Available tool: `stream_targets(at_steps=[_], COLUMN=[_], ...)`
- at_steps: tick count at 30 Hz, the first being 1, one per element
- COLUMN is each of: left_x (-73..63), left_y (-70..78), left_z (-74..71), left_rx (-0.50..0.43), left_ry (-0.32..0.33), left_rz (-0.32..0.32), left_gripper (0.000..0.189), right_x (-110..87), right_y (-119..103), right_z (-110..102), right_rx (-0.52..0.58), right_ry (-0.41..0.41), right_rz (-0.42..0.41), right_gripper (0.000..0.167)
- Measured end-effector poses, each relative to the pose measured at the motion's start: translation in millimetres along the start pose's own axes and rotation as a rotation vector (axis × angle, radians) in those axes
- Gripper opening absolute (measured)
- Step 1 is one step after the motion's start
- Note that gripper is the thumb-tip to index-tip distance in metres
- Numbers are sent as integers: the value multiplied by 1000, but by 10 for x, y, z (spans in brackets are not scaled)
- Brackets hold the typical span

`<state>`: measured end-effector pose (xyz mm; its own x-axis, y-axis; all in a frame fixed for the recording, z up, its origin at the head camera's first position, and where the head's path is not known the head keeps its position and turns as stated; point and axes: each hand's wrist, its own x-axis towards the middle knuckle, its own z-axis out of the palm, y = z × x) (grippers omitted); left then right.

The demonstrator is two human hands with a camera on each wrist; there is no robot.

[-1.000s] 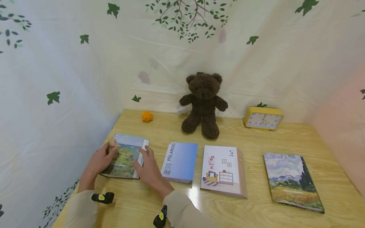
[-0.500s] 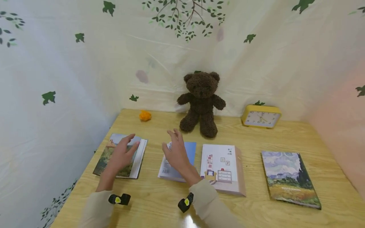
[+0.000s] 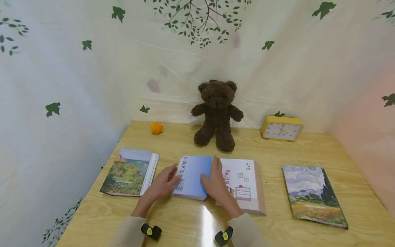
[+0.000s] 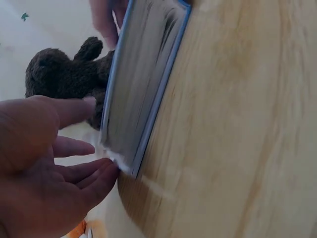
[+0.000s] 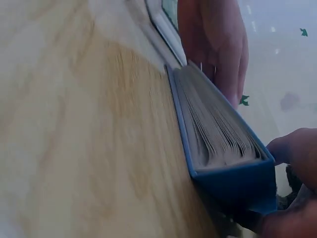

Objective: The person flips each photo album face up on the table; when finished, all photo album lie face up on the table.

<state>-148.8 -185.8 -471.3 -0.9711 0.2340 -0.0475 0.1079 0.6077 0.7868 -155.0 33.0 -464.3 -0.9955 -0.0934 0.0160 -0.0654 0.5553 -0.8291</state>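
Note:
The thick blue photo album (image 3: pixel 193 176), lettered POLAROID, lies between my two hands on the wooden table. My left hand (image 3: pixel 163 183) grips its left edge, thumb over the cover and fingers at the side. In the left wrist view those fingers meet a lower corner of the page block (image 4: pixel 138 84). My right hand (image 3: pixel 217 183) holds the other side, thumb on the cover and fingers along the spine (image 5: pixel 237 186). Beside it a white album (image 3: pixel 245 185) with a furniture drawing is partly hidden by my right hand. A landscape photo album (image 3: pixel 129 173) lies left.
At the back a brown teddy bear (image 3: pixel 217 115) sits against the leaf-print curtain (image 3: pixel 172 61). An orange lump (image 3: pixel 156 128) is to its left, a yellow clock (image 3: pixel 282 128) to its right. Another painted photo album (image 3: pixel 314 197) lies on the right of the table (image 3: pixel 274 154).
Both hands have left the landscape album at the left, moved right and taken hold of the blue photo album. The landscape album's cover now shows in full.

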Motion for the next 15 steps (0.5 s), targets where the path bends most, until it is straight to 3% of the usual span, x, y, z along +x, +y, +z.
stream_targets(at_steps=[2,7,15], left_x=[14,31,18], left_y=[15,29,68], left_z=[83,159,157], left_rx=[30,64,45], left_ry=[33,90,80], left_rz=[18,56,33], left_gripper=[56,51,57], right_x=[-60,-132,-103], right_y=[47,99,128], right_z=[50,131,89], right_rx=[29,70,111], right_ry=[-33,-19,-26], right_rz=[19,41,68], right_gripper=[84,80,67])
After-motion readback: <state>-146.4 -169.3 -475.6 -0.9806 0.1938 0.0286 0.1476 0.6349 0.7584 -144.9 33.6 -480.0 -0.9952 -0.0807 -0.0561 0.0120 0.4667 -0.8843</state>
